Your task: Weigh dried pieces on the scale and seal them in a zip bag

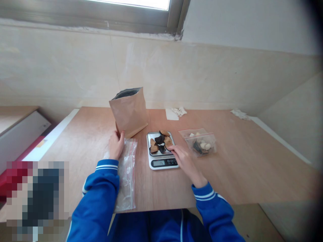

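Note:
A small white digital scale (151,162) sits on the table, its metal plate holding several dried pieces, some brown slices (153,148) and some black curled ones (159,139). My right hand (183,160) reaches in from the right, its fingertips pinched on a brown slice (168,142) at the plate's right edge. An open brown paper pouch (130,112) with a dark lining stands upright behind and left of the scale. My left hand (116,145) has its fingers closed at the pouch's lower left corner, partly hidden. Clear zip bags (126,181) lie flat beside my left wrist.
Right of the scale lie clear zip bags (202,144) with pale and dark pieces inside. A white paper (172,114) and crumpled tissue (179,111) rest near the wall, with another tissue (241,114) further right. Boards and a red object (30,151) stand at left.

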{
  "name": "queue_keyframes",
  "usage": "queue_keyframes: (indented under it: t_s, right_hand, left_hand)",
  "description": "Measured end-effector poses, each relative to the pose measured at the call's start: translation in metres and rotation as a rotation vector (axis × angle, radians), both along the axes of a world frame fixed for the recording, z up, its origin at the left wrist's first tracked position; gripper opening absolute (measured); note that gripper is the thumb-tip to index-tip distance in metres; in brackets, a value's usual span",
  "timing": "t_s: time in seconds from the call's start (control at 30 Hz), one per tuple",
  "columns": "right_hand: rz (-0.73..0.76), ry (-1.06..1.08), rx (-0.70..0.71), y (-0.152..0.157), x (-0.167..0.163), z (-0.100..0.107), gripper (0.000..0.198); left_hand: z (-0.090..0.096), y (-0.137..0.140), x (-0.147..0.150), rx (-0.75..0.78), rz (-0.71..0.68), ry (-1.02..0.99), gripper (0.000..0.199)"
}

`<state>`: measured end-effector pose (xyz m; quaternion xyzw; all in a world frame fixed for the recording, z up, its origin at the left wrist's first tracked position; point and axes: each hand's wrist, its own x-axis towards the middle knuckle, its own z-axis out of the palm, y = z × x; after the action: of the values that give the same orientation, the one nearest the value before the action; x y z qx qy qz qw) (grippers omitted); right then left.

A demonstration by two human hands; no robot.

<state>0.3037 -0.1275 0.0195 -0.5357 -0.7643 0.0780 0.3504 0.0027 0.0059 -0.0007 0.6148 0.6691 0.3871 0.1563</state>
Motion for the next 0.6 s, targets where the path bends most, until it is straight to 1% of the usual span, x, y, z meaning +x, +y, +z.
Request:
queue_keyframes:
  t_s: [0.1,0.27,0.37,0.5,0.6]
  right_hand:
    - [-0.012,-0.035,0.006,0.001,-0.008,-0.001,0.026]
    - [-0.137,-0.199,0.035,0.005,-0.018,0.002,0.032]
    - [-0.152,-0.25,0.017,0.008,-0.022,0.004,0.028]
    - [-0.15,-0.205,-0.002,-0.002,-0.021,0.01,0.024]
    - [-0.211,-0.096,0.041,-0.019,-0.013,0.011,0.026]
  left_hand:
    - [0.0,0.0,0.0,-0.009,0.005,0.019,0.044]
    - [0.0,0.001,0.0,0.005,0.001,0.022,0.045]
    - [-0.001,0.001,0.0,0.018,-0.001,-0.005,0.044]
    - [-0.003,0.002,-0.001,0.07,-0.023,-0.106,0.043]
    - [-0.004,0.002,-0.002,0.115,-0.037,-0.146,0.045]
